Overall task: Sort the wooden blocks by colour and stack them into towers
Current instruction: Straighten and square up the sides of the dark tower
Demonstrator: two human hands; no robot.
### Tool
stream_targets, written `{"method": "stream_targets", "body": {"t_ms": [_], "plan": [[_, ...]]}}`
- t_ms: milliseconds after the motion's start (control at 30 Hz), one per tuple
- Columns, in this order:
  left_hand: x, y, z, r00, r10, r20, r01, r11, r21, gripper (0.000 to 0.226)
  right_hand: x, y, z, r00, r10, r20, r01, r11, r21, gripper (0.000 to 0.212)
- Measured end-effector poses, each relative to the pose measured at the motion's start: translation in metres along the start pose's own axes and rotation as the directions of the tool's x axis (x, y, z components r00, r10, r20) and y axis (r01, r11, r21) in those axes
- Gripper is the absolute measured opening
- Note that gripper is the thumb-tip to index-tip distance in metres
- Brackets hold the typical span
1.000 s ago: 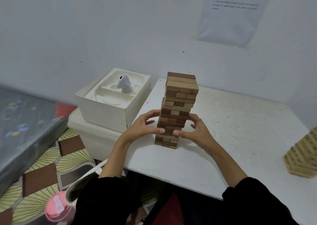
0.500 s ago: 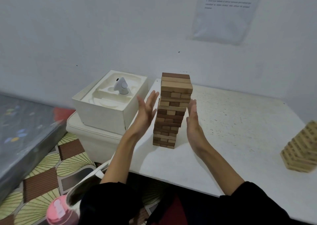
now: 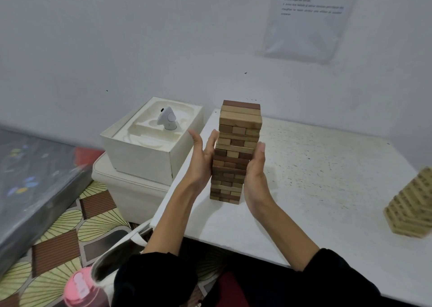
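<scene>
Head view: one brown-and-tan tower (image 3: 238, 147) stands near the left edge of the table (image 3: 327, 178); one pale tower (image 3: 411, 206) at far right. Left hand (image 3: 202, 159) and right hand (image 3: 256, 173), fingers straight, press flat against the brown-and-tan tower's sides.

A plain home room: bare white wall (image 3: 117, 37), patterned floor mat (image 3: 60, 232), low white table (image 3: 315, 189), taped paper notice (image 3: 308, 19).

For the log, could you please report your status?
Left hand and right hand open, flat against mixed tower. Tower standing on table. Pale tower far right, apart.
</scene>
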State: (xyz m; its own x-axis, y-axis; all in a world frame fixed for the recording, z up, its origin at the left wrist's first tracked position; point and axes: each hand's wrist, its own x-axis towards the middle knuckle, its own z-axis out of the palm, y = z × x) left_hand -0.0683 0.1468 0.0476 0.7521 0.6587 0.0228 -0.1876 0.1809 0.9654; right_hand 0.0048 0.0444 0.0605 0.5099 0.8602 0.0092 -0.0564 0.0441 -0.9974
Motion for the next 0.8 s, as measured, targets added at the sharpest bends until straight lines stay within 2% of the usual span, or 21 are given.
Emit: {"method": "stream_targets", "body": {"t_ms": [167,300,433,600,800], "plan": [[-0.004,0.007,-0.007,1.0,0.01,0.026,-0.013,0.996,0.087,0.107,0.001,-0.001,-0.01,1.0,-0.019,0.023,0.021,0.997,-0.069,0.071],[-0.01,0.014,-0.015,0.982,0.158,0.101,-0.178,0.957,0.231,0.102,0.005,-0.006,-0.035,0.994,-0.099,0.055,0.108,0.976,-0.189,0.083],[-0.012,0.018,-0.016,0.955,0.269,0.125,-0.294,0.912,0.284,0.103,0.011,-0.019,-0.058,0.976,-0.136,0.168,0.187,0.92,-0.345,0.105],[-0.007,0.015,-0.014,0.956,0.277,0.096,-0.293,0.906,0.304,0.089,0.021,-0.027,-0.065,0.955,-0.131,0.266,0.229,0.896,-0.381,0.102],[-0.005,0.011,-0.019,0.959,0.262,0.106,-0.282,0.904,0.322,0.097,0.022,-0.027,-0.063,0.962,-0.157,0.225,0.232,0.902,-0.363,0.095]]}}
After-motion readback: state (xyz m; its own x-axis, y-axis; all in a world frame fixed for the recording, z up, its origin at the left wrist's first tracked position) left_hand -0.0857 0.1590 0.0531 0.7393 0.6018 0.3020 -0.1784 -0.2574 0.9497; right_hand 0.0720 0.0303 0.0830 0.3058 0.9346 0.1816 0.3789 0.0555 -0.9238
